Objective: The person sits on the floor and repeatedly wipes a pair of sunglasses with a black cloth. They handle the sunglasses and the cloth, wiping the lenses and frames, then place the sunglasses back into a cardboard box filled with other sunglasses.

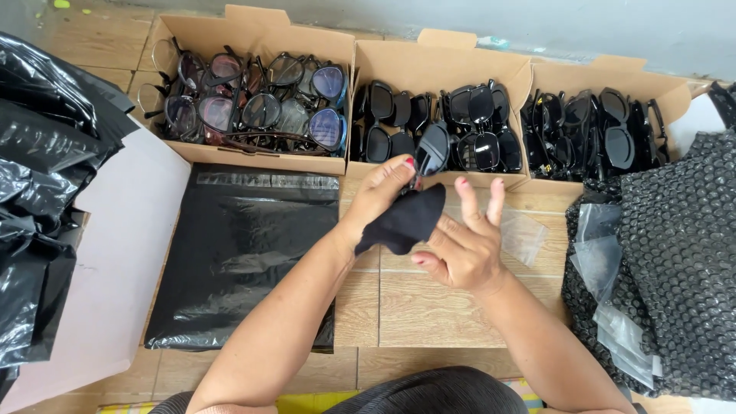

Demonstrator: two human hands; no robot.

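1. Head view, progress: we see our left hand [383, 192] pinching a pair of dark sunglasses [432, 149] together with a small black cloth pouch [406, 221], just in front of the middle box. The sunglasses are held upright above the pouch and are not yet inside it, so by our judgement this pair is only partly packed.
2. Our right hand [464, 249] is open, fingers spread, touching the lower edge of the pouch and gripping nothing firmly.
3. What is left, we judge, is a lot: three open cardboard boxes at 12 o'clock are full. The left box [253, 157] holds clear and tinted round frames, the middle box [437, 61] glossy black sunglasses, and the right box [606, 77] more black pairs.
4. Materials: the pouch looks soft and matte, the lenses hard and shiny, the boxes plain brown card with raised flaps.
5. At 9 o'clock lies a stack of smooth black plastic mailer bags [245, 253] with a clear sealing strip, on a pale sheet; crumpled black plastic sits farther left.
6. At 3 o'clock we see black bubble wrap [675, 253], dimpled, and a thin clear plastic sleeve [525, 234] on the wooden floor [429, 307].
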